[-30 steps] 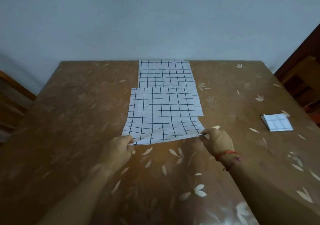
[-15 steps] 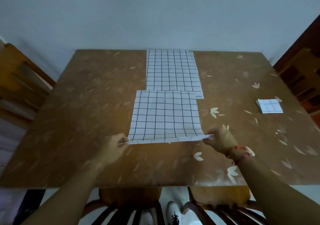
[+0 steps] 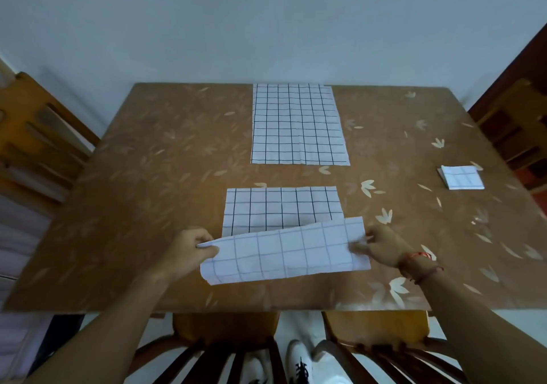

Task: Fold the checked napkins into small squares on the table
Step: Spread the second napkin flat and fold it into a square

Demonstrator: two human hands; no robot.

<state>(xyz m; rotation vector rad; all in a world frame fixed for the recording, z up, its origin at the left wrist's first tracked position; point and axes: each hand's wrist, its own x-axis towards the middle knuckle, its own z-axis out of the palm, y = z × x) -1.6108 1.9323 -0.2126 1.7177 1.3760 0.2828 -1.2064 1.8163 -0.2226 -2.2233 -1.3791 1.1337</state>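
Two hands, left hand (image 3: 186,250) and right hand (image 3: 381,244), pinch the near napkin (image 3: 284,230) by its lifted corners; flat napkin (image 3: 297,125) at 12 o'clock, folded square (image 3: 461,177) at 2.

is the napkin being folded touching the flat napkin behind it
Apart. The head view shows a bare strip of table between the napkin being folded and the flat napkin farther back.

Wooden chairs (image 3: 44,147) flank the room, white shoes (image 3: 299,363) below.
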